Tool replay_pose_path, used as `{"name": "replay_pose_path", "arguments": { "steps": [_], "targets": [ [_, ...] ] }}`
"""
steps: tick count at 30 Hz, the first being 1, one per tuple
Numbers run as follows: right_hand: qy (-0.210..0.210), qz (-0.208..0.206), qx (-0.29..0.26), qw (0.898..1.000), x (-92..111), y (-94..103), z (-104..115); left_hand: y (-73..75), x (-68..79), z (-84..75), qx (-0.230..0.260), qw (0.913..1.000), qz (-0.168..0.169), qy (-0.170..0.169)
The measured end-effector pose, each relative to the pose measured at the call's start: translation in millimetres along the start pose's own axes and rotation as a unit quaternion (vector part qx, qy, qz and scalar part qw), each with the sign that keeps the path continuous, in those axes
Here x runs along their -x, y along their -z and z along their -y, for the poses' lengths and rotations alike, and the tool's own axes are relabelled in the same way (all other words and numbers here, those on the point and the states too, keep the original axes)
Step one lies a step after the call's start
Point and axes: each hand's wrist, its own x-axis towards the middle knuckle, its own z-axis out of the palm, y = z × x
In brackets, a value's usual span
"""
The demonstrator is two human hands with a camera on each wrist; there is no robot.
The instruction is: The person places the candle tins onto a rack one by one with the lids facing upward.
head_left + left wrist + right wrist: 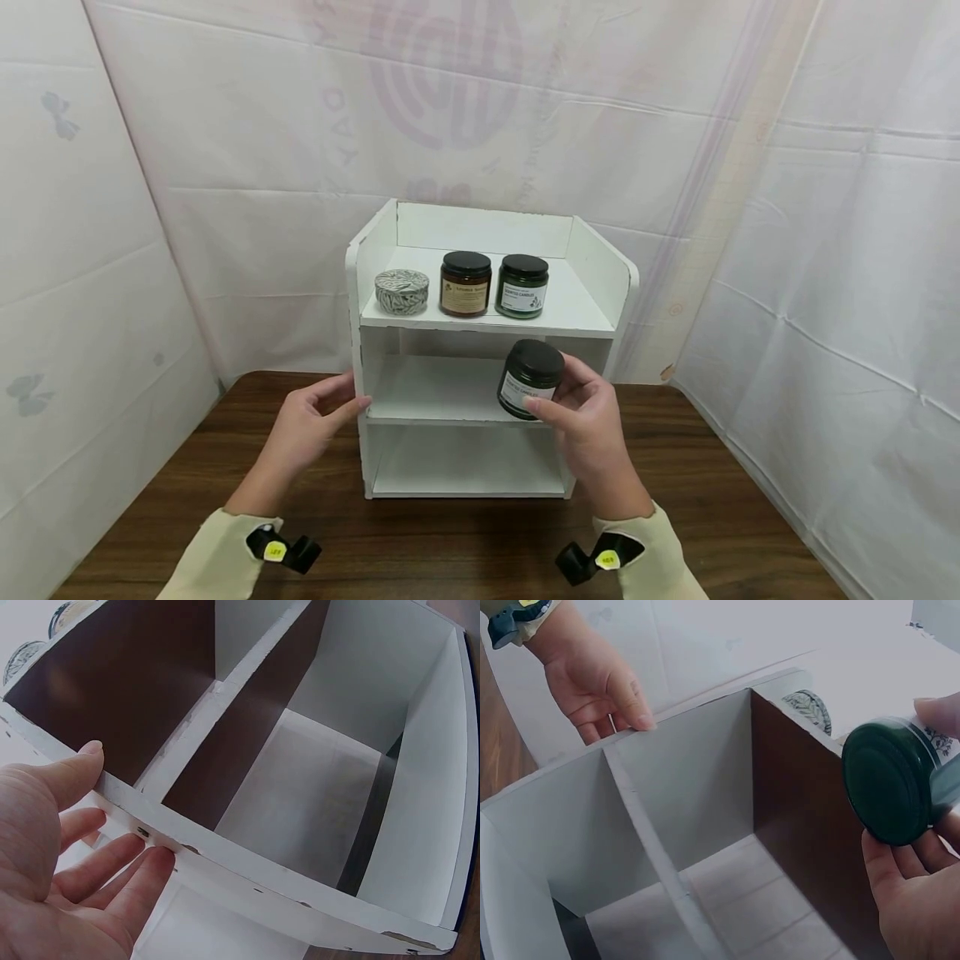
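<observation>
My right hand (pixel 596 421) holds a dark green candle jar (pixel 531 362) with a black lid and white label, tilted in front of the shelf's middle level. In the right wrist view the jar's round green base (pixel 885 784) faces the camera, thumb and fingers on opposite sides. My left hand (pixel 303 429) grips the left side panel (pixel 225 836) of the white shelf (pixel 465 462), thumb at its front edge and fingers against its outer face. On the top board stand a patterned tin (pixel 402 293), an amber candle jar (pixel 465 287) and another green candle jar (pixel 522 287).
The shelf has a raised rim round its top and two compartments below. It stands on a dark wooden table (pixel 465 550). White cloth sheets (pixel 262 167) hang behind and on both sides.
</observation>
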Motion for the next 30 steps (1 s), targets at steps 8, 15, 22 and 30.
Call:
{"name": "replay_pose_path", "arguments": {
  "steps": [8,15,22,30],
  "targets": [
    [0.021,-0.039,0.011,0.999,-8,2.5,15,0.4,-0.6,0.3,0.003,1.0000,0.001,-0.004],
    [0.034,-0.059,0.005,0.998,-15,3.3,30,0.5,-1.0,1.4,-0.004,1.0000,0.000,-0.003],
    [0.030,-0.071,0.024,0.997,-16,5.4,38,-0.6,-0.7,1.8,-0.012,0.9999,0.000,-0.005],
    [0.041,-0.084,0.052,0.994,-22,7.9,47,-0.3,-0.6,0.9,-0.005,1.0000,0.000,-0.005]
  ]
}}
